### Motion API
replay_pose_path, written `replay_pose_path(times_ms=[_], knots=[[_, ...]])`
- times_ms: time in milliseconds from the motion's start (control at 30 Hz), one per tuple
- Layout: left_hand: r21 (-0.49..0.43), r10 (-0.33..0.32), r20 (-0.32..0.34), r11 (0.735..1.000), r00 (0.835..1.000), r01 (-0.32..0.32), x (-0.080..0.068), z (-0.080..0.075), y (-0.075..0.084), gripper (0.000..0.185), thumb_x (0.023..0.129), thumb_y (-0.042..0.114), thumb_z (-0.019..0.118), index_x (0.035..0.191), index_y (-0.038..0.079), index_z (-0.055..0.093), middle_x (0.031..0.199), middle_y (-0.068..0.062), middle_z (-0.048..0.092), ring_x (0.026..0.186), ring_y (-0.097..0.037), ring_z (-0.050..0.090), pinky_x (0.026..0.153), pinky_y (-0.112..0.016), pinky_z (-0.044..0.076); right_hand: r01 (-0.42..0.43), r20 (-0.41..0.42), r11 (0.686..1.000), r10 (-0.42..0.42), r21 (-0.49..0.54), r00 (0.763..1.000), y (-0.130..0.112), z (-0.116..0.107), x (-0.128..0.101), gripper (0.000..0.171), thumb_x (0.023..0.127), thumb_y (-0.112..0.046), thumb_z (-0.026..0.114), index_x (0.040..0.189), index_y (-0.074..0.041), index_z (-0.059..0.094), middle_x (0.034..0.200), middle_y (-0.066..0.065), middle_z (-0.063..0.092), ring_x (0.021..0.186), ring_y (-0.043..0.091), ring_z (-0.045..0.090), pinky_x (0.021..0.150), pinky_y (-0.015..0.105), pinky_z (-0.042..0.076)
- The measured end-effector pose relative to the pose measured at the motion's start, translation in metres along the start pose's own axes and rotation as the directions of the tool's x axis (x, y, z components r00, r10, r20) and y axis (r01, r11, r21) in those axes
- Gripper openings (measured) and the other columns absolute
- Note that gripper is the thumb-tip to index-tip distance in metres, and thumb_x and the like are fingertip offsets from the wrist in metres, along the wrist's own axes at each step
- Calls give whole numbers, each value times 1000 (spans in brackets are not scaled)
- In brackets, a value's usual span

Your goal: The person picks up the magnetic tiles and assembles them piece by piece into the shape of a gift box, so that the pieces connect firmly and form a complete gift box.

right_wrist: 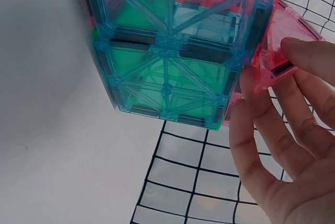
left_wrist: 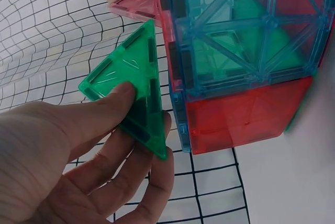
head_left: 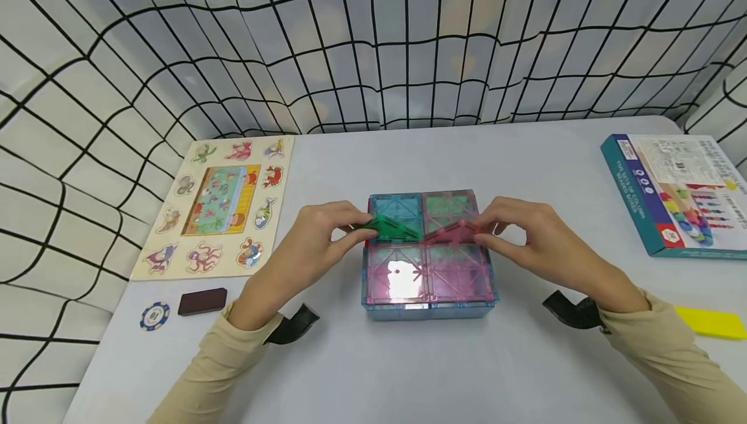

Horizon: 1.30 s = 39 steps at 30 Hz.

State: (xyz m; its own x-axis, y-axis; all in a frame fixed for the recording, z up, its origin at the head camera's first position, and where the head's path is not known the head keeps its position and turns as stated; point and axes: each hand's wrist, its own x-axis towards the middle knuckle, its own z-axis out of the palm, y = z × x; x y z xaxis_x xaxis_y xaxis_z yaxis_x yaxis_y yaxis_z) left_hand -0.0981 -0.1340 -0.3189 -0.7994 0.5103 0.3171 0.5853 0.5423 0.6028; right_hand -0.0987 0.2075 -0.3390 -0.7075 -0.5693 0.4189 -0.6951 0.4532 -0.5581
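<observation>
A low box of see-through magnetic tiles (head_left: 428, 312) stands mid-table, its top made of blue, green and pink squares. My left hand (head_left: 318, 233) pinches a green triangular magnetic tile (left_wrist: 125, 77) between thumb and fingers, over the top's left side. A pink triangular magnetic tile (right_wrist: 285, 41) is pinched in my right hand (head_left: 525, 233) over the right side. The two triangles point toward each other near the top's middle. In the left wrist view the green triangle is apart from the box wall. Whether the pink one touches the box I cannot tell.
A wooden sea-animal puzzle board (head_left: 175, 216) lies at the left, with a poker chip (head_left: 154, 316) and a dark block (head_left: 202, 301) in front. At the right are a boxed toy (head_left: 633, 197) and a yellow block (head_left: 712, 322). Black netting (head_left: 403, 41) rises behind the table.
</observation>
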Motion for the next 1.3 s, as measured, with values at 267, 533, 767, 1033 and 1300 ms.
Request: replay_pose_path(times_ms=[267,533,767,1033,1300], knots=[[-6,0,21,1000,1000,0,-1,2,0,19,90,4,81,108,-1,80,97,-3,78,88,-17,73,82,-36,62,-7,6,1000,7,-20,1000,-1,-2,-1,35,79,8,86,101,-17,75,99,-15,70,90,6,70,85,14,55],[7,0,20,1000,1000,0,-1,5,1,17,89,5,83,105,0,80,97,-3,77,86,-16,71,80,-35,61,-49,10,999,49,-19,999,-2,-2,-1,36,78,8,87,103,-16,76,100,-15,71,90,5,70,84,14,55],[-9,-28,39,1000,999,29,-2,5,1,14,89,6,84,102,4,79,99,-1,77,87,-15,70,80,-35,60,-41,19,999,41,-25,999,-1,-1,0,37,77,7,89,104,-15,76,99,-15,71,89,4,69,83,16,56],[21,-17,54,1000,998,16,-2,1,1,14,90,6,83,103,2,79,97,-2,75,86,-15,70,79,-35,60,-24,5,999,24,-23,1000,0,-3,-1,38,76,9,89,102,-16,75,98,-15,70,88,4,68,82,13,54],[19,-25,89,1000,996,23,-1,-1,3,15,92,8,81,106,3,80,96,0,74,86,-14,67,77,-34,59,-38,14,999,39,-28,999,0,-4,-2,38,77,8,88,103,-16,75,99,-16,69,88,4,67,82,14,54]])
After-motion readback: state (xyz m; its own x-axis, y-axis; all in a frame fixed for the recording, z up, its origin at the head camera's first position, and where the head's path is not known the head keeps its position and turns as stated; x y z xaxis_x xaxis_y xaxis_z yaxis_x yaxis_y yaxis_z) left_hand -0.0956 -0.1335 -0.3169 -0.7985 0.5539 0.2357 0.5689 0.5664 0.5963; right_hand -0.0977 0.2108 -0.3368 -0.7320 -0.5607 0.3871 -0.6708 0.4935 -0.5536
